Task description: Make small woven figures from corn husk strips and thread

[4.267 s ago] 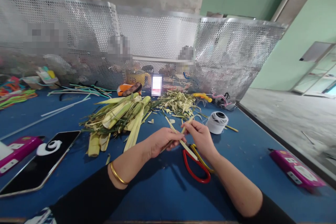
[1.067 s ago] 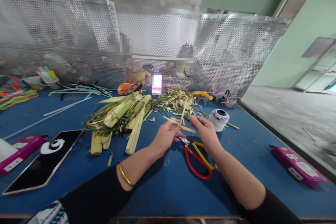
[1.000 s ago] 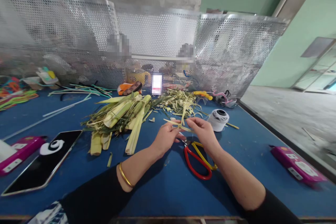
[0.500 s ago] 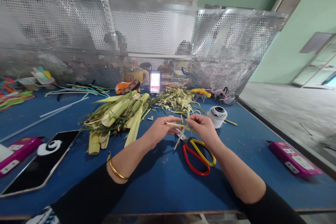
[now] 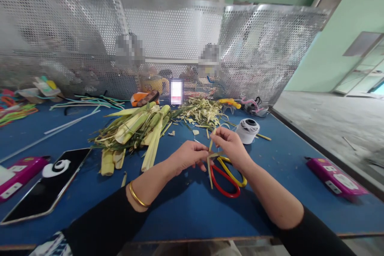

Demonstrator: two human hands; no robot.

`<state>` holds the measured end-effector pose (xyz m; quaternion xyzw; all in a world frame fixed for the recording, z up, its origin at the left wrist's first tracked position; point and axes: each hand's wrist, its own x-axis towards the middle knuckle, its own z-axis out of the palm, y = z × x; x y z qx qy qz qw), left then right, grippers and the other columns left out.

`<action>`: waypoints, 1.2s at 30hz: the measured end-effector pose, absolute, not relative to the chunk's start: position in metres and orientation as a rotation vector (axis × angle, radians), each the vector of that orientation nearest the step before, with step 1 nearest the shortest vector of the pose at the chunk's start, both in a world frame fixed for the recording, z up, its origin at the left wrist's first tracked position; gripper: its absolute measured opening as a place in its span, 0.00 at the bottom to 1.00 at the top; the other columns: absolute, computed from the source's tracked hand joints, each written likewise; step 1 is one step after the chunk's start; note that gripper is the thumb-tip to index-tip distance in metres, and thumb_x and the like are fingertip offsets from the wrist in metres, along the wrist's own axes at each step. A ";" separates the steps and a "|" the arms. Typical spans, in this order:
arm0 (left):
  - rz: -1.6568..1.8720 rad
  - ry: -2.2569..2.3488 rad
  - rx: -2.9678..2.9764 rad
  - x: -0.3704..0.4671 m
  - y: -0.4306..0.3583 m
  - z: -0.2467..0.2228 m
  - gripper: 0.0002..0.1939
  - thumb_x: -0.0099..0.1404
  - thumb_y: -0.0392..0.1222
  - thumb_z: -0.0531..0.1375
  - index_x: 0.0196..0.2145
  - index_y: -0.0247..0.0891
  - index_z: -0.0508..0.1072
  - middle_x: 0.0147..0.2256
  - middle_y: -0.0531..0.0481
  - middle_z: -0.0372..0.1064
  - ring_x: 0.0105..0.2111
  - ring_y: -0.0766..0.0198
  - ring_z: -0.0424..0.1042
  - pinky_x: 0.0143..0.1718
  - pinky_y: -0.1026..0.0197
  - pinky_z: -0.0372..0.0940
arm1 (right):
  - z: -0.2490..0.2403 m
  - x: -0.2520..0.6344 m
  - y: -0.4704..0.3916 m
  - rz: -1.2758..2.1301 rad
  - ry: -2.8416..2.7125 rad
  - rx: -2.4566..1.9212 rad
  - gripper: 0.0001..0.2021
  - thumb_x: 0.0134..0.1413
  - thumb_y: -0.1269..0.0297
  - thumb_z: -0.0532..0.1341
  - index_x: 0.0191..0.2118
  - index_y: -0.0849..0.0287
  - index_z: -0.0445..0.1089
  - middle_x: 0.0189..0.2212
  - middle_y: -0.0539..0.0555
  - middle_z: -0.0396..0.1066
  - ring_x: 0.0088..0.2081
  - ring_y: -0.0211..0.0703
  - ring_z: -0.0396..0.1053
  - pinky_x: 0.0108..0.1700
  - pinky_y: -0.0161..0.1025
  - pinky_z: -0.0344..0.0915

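Observation:
Narrow pale yellow-green plant strips cross each other between my two hands. My left hand is closed in a pinch on the strips near their crossing. Higher up, the fingers of my right hand pinch the upper end of a strip. Scissors with one red and one yellow handle lie on the blue table just below the hands, their blades mostly hidden. Beyond my right hand stands a white spool of cord. A bundle of green leafy stalks lies to the left of my left hand.
Shredded plant scraps are heaped at the back, beside a lit phone. A large dark phone and a magenta box lie left; another magenta box is right. A perforated metal screen closes the back.
My left hand has moved slightly right and down. The crossed strips have turned, and one now points more nearly straight down. My right hand has shifted up a little.

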<state>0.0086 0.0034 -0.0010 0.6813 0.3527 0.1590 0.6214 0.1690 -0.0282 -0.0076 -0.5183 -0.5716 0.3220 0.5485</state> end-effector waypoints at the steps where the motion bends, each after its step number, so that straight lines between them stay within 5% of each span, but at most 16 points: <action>1: 0.367 0.824 1.564 0.009 0.003 -0.001 0.11 0.61 0.44 0.58 0.34 0.34 0.76 0.32 0.46 0.78 0.20 0.70 0.72 0.19 0.70 0.52 | -0.007 0.169 -0.029 0.733 -1.371 -1.218 0.10 0.50 0.59 0.60 0.25 0.57 0.63 0.18 0.44 0.59 0.22 0.34 0.57 0.27 0.34 0.56; 17: 0.704 0.996 1.104 0.014 0.004 -0.001 0.08 0.59 0.41 0.60 0.30 0.33 0.75 0.27 0.46 0.76 0.20 0.68 0.72 0.18 0.70 0.59 | -0.004 0.157 -0.049 -0.356 -1.821 -1.205 0.06 0.58 0.70 0.56 0.30 0.55 0.67 0.27 0.50 0.75 0.30 0.41 0.70 0.40 0.38 0.64; 23: 0.692 0.810 0.788 0.012 0.010 0.002 0.09 0.61 0.38 0.56 0.28 0.32 0.75 0.25 0.48 0.73 0.21 0.68 0.72 0.26 0.66 0.68 | -0.009 0.157 -0.045 -0.492 -1.986 -1.193 0.07 0.60 0.70 0.56 0.32 0.55 0.69 0.29 0.50 0.76 0.32 0.39 0.71 0.50 0.42 0.59; 36: 0.774 0.773 0.802 0.015 0.007 0.000 0.04 0.59 0.36 0.61 0.29 0.32 0.74 0.25 0.50 0.72 0.22 0.71 0.70 0.27 0.68 0.67 | -0.010 0.154 -0.046 -0.706 -2.094 -1.178 0.08 0.61 0.71 0.55 0.32 0.57 0.70 0.30 0.51 0.76 0.33 0.40 0.70 0.55 0.45 0.54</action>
